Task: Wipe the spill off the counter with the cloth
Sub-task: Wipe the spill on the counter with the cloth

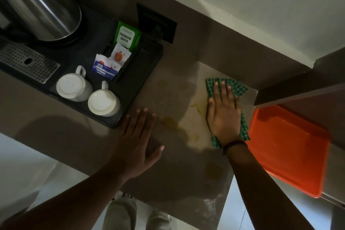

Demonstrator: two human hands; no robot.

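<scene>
A green checked cloth (pixel 235 87) lies flat on the brown counter (pixel 179 84) near its right end. My right hand (pixel 223 112) presses down on the cloth, palm flat and fingers spread. Yellowish spill patches (pixel 169 122) sit on the counter left of the cloth, with more spill (pixel 198 107) right at the cloth's left edge. My left hand (pixel 138 144) rests flat on the counter, fingers apart, holding nothing, beside the black tray's corner.
A black tray (pixel 138 80) at the left holds two upturned white cups (pixel 73 87) (pixel 103 101), tea sachets (pixel 127 36) and a steel kettle (pixel 40 3). An orange tray (pixel 287 149) lies off the counter's right end. A wall runs behind.
</scene>
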